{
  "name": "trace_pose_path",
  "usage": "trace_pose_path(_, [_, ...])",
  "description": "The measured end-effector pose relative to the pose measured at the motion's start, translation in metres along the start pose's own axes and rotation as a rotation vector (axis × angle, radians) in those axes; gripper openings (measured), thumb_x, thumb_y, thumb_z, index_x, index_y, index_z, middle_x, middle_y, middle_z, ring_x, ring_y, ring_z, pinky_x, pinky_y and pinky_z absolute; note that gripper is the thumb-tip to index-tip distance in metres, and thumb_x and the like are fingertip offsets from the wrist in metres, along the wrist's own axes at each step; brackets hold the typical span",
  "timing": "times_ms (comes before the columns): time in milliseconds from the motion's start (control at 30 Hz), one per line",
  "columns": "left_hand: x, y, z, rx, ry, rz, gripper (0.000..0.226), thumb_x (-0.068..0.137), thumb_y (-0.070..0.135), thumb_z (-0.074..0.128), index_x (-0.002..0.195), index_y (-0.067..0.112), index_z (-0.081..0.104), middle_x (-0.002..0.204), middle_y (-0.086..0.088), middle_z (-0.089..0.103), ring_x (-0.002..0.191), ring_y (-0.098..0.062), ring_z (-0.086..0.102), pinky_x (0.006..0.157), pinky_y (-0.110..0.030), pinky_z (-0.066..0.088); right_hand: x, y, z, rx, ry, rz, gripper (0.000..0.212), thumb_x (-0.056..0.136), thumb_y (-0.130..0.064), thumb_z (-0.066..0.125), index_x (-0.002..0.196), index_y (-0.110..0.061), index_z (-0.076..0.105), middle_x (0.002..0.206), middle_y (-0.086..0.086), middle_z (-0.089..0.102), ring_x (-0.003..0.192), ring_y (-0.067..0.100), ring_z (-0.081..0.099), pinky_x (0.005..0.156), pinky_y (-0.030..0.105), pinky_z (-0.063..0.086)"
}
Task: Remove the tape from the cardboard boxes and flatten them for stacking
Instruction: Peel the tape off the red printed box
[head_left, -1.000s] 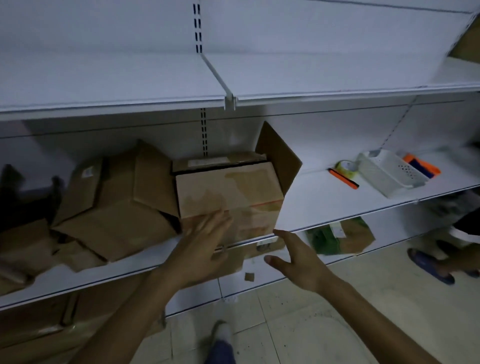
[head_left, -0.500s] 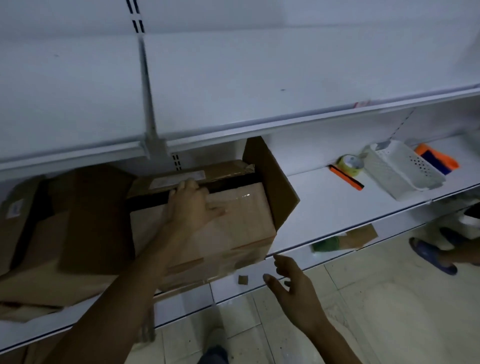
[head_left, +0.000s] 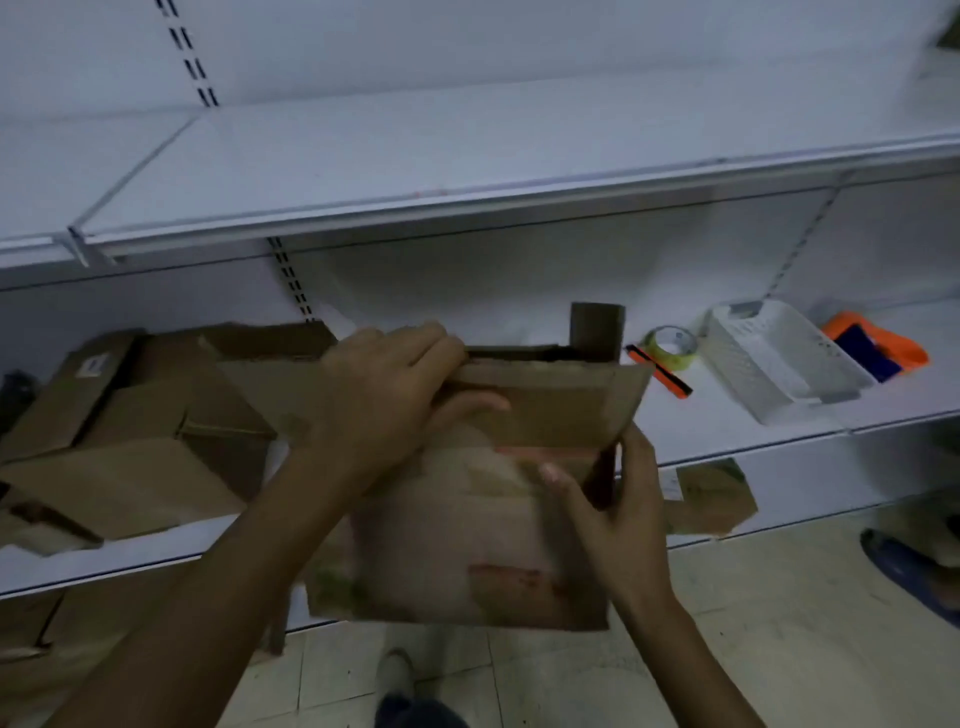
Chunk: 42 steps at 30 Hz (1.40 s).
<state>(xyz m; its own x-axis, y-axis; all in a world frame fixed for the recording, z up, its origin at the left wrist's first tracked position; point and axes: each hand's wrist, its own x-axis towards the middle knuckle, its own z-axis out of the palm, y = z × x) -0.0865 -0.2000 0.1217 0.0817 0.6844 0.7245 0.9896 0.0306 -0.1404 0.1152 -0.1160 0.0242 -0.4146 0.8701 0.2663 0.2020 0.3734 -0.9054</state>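
Left hand (head_left: 382, 400) atop box (head_left: 457, 545) flap

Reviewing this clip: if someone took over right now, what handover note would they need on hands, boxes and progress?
Left hand grips the top edge of the box; right hand holds its right side.
The box is in front of the shelf, top open, not flattened; blur hides any tape.
More boxes lie on the shelf to the left, some not flat.
A cutter and a tape roll lie to the right.
Left: strip tape, flatten all, stack.
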Motion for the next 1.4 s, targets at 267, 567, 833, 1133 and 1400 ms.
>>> trace_pose_path(267, [0.109,0.094,-0.012,-0.111,-0.005,-0.316,0.056,0.079,0.075,0.043,0.078,0.020,0.055,0.067,0.009,0.050,0.061,-0.015,0.051,0.053,-0.033,0.038,0.076,-0.055,-0.173,-0.283,-0.026,-0.249,0.030,0.085,-0.042,0.062,0.092,-0.013,0.058,0.102,0.001,0.055,0.093,0.012,0.054,0.084,0.032,0.049])
trace_pose_path(567, [0.273,0.082,-0.020,-0.223,-0.036,-0.371,0.054,0.074,0.075,0.047,0.063,0.022,0.051,0.064,0.010,0.052,0.065,-0.012,0.049,0.052,-0.027,0.027,0.164,-0.195,-0.297,-0.823,-0.446,-0.078,0.044,0.084,-0.054,0.059,0.115,-0.023,0.059,0.116,-0.005,0.061,0.105,0.015,0.057,0.092,0.031,0.045])
trace_pose_path(833, [0.367,0.063,-0.071,-0.220,0.054,-0.275,0.056,0.073,0.075,0.052,0.062,0.020,0.051,0.065,0.007,0.051,0.069,-0.019,0.051,0.058,-0.030,0.032,0.143,-0.241,-0.348,-0.335,-0.160,-0.170,0.047,0.080,-0.068,0.051,0.099,-0.029,0.071,0.096,-0.012,0.071,0.083,0.006,0.069,0.067,0.018,0.049])
trace_pose_path(1133, [0.440,0.058,-0.168,-0.027,0.201,-0.179,0.057,0.075,0.075,0.051,0.080,0.019,0.063,0.077,-0.001,0.059,0.072,-0.021,0.052,0.060,-0.030,0.035,0.154,-0.290,-0.378,-0.064,-0.085,-0.263,0.038,0.072,-0.060,0.067,0.098,-0.034,0.075,0.099,-0.024,0.070,0.084,-0.005,0.067,0.060,0.011,0.053])
trace_pose_path(1400, [0.441,0.041,-0.221,0.248,0.239,-0.145,0.060,0.074,0.076,0.051,0.076,0.016,0.059,0.076,-0.003,0.057,0.072,-0.023,0.051,0.063,-0.032,0.036,0.175,-0.318,-0.358,-0.065,-0.159,-0.402,0.058,0.057,-0.072,0.060,0.102,-0.038,0.072,0.105,-0.021,0.070,0.089,-0.003,0.067,0.076,0.024,0.046])
